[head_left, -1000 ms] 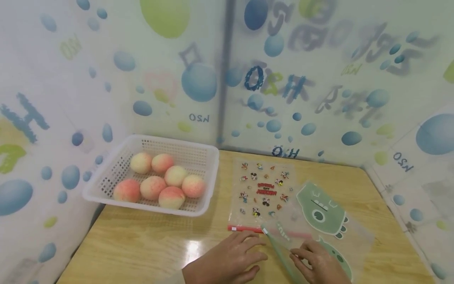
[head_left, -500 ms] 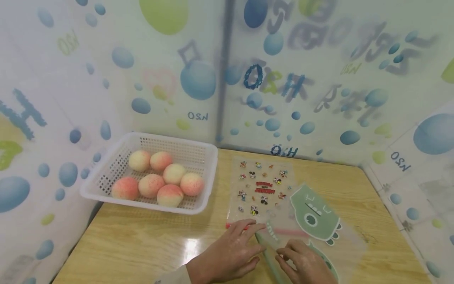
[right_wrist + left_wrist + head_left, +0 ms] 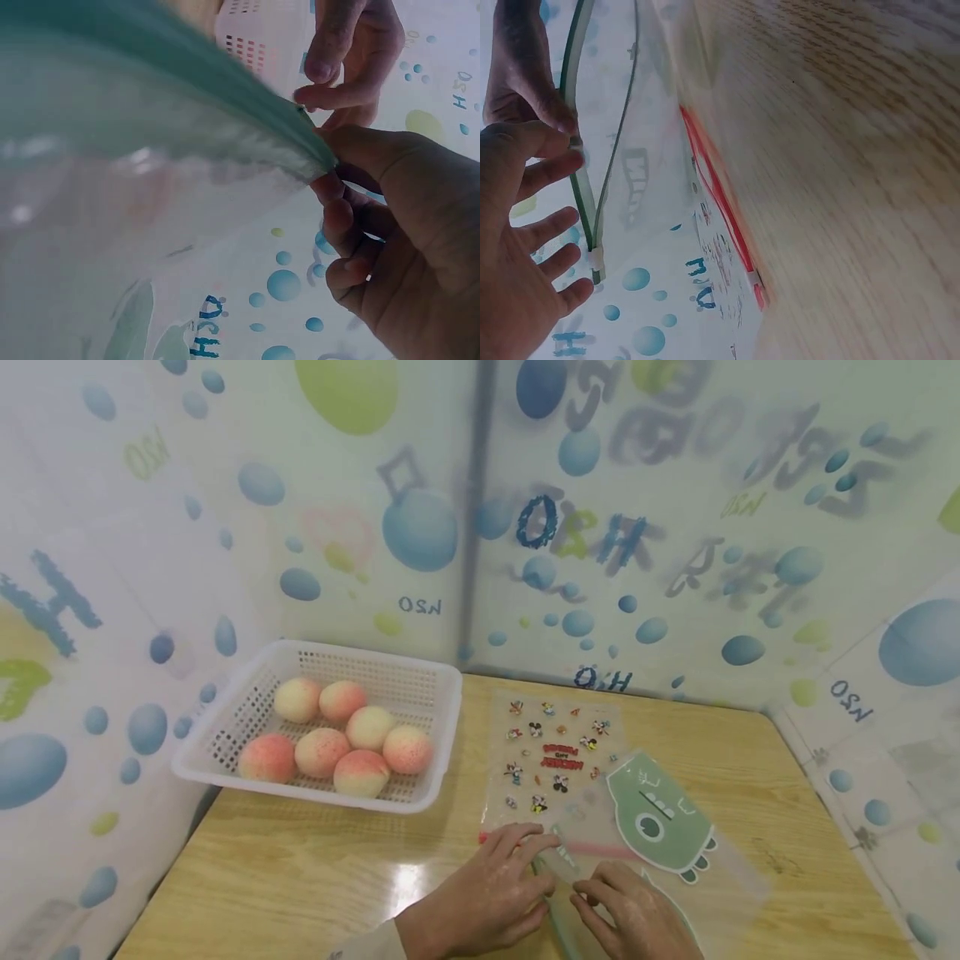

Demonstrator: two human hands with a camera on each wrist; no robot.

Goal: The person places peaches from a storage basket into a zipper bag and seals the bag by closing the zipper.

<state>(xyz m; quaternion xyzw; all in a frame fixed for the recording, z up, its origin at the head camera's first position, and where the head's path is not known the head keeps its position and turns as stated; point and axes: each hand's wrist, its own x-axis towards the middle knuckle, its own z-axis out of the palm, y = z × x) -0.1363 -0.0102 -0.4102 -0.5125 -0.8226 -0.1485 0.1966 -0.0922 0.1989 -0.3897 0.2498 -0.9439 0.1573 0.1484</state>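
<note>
A clear zip bag with a green dinosaur print [image 3: 667,818] lies at an angle over the right part of a second zip bag. My left hand [image 3: 487,893] pinches its green zip edge [image 3: 584,199] between thumb and index finger, the other fingers spread. Close by, my right hand [image 3: 633,914] pinches the same edge, its other fingers curled. In the left wrist view the zip's two strips stand apart above a white slider [image 3: 595,259]. The second bag [image 3: 558,760], with small cartoon figures and a red zip [image 3: 724,202], lies flat on the table.
A white plastic basket [image 3: 442,743] with several peaches [image 3: 322,752] stands at the left of the wooden table [image 3: 300,868]. Walls with a bubble print [image 3: 420,531] close off the back and both sides.
The green bag has slid left and slightly toward me, my right hand moving left with it. My left hand now covers most of the left end of the red zip.
</note>
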